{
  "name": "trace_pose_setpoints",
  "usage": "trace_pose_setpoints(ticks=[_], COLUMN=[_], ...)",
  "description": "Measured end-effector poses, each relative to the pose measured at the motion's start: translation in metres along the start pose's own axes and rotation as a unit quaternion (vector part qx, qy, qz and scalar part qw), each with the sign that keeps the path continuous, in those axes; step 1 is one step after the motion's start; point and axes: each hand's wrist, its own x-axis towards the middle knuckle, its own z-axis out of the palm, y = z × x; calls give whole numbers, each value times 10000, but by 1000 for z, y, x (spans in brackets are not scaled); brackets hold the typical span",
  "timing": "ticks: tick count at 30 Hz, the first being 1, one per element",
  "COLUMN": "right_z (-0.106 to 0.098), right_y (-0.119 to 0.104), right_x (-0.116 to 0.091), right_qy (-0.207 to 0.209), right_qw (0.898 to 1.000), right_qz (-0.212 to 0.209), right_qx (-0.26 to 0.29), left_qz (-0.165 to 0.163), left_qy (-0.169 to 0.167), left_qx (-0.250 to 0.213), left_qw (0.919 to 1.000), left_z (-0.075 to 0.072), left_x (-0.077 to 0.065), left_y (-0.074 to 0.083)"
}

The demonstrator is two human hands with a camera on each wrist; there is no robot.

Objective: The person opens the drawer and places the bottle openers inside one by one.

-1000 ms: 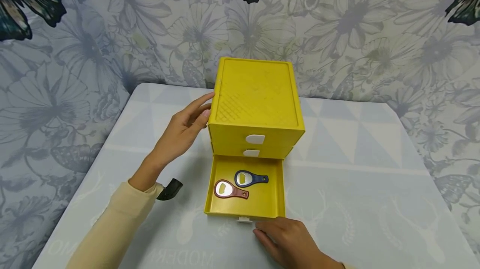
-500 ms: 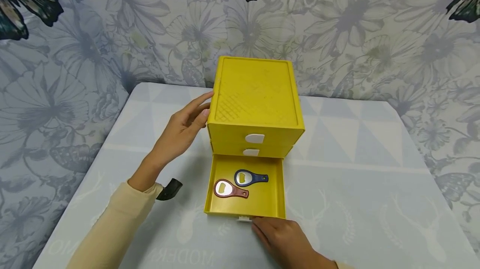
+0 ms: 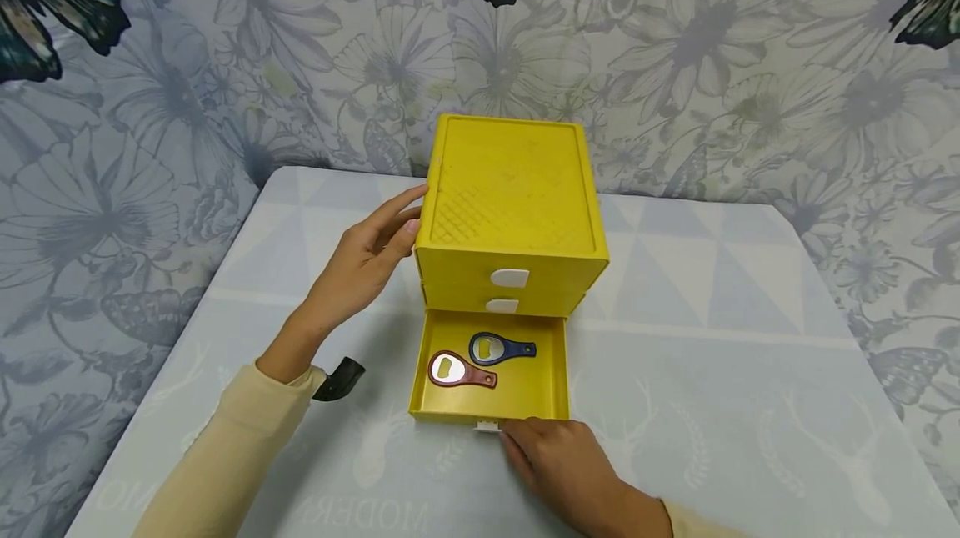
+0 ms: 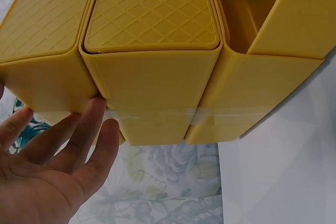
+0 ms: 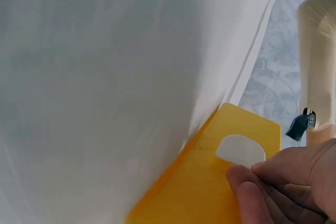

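Observation:
A yellow drawer cabinet [image 3: 517,188] stands on the table, its bottom drawer [image 3: 491,414] pulled out. Inside that drawer lie a bottle opener with a dark red handle [image 3: 480,377] and another with a blue handle [image 3: 519,349]. My left hand [image 3: 356,267] rests with extended fingertips against the cabinet's left side, as the left wrist view also shows the fingers [image 4: 89,121] there. At the drawer front, my right hand [image 3: 558,471] has thumb and index finger at the edge of the white drawer handle [image 5: 240,149], pinching it, the other fingers curled below.
Two upper drawers, with white handles [image 3: 510,278], are closed. The pale patterned table [image 3: 712,404] reaches back to a flowered wall [image 3: 697,62]. A black strap-like piece [image 3: 340,379] sticks out at the left sleeve.
The right hand has come up to the handle, and the bottom drawer has slid slightly inward with both bottle openers. The left hand stays in place.

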Motion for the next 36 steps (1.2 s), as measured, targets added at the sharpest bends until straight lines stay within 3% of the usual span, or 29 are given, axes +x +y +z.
trace_pose_setpoints(ticks=[20, 36], right_z=[-1, 7], right_y=[38, 59], right_x=[45, 73], right_qy=[65, 478], right_qw=[9993, 9977], right_qz=[326, 479], right_qx=[-160, -4], left_qz=[12, -1], left_qy=[-54, -58], left_qx=[-110, -123], left_qw=[9999, 9999], left_z=[-1, -2], left_x=[1, 2], left_y=[-4, -5])
